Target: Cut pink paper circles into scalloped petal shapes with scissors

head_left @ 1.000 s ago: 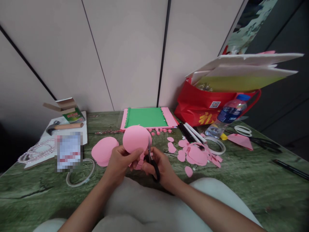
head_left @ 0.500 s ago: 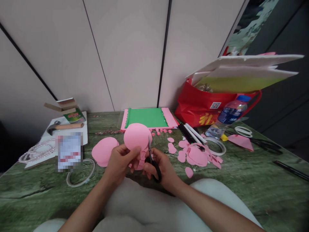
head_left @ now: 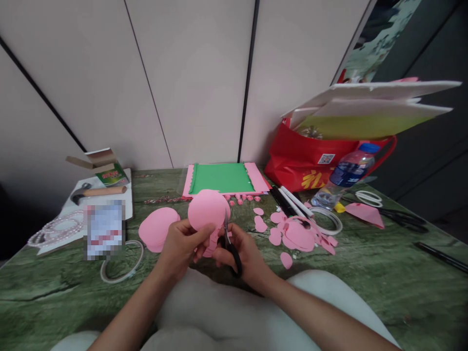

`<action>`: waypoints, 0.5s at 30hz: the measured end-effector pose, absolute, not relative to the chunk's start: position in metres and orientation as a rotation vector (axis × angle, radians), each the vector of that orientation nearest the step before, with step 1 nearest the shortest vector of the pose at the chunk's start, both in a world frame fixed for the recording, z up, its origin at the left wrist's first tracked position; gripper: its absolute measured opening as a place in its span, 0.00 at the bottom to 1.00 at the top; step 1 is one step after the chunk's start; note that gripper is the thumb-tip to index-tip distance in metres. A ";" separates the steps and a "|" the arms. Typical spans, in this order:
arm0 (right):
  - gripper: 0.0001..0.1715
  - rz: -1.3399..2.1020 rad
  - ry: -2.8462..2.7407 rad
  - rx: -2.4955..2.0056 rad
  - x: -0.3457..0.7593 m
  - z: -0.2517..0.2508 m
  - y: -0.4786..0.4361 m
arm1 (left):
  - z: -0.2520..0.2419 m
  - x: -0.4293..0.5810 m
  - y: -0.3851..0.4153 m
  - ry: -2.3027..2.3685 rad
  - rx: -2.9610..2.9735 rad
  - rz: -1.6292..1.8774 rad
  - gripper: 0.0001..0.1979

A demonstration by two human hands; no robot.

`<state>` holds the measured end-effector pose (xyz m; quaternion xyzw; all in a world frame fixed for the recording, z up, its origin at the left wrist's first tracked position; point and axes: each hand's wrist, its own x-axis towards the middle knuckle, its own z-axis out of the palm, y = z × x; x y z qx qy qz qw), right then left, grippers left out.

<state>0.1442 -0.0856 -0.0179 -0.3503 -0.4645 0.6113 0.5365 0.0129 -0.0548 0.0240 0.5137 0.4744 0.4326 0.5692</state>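
A round pink paper disc (head_left: 206,209) is pinched at its lower edge by my left hand (head_left: 185,243). My right hand (head_left: 245,253) has its fingers in the handles of black-handled scissors (head_left: 234,256). The scissor blades point up and touch the disc's right edge. Below the disc, more pink paper shows between my hands, partly hidden by the fingers. To the left of my left hand lies a stack of pink discs (head_left: 157,230). Small pink petal-shaped pieces (head_left: 298,235) are heaped to the right of my right hand.
Green and pink sheets (head_left: 223,178) lie at the back. On the right are a red bag (head_left: 296,161), a water bottle (head_left: 345,175), pens (head_left: 292,201), a tape roll (head_left: 338,225) and other scissors (head_left: 402,219). On the left are a hammer (head_left: 102,192), beads (head_left: 54,229) and another tape roll (head_left: 106,273).
The disc has dropped slightly, and its top edge now looks uneven. The scissors have shifted a little, with the blades still at the disc's right edge.
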 end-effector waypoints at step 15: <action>0.26 1.387 -1.100 -0.809 0.143 -0.008 -0.086 | 0.024 0.013 -0.057 1.113 1.250 1.016 0.13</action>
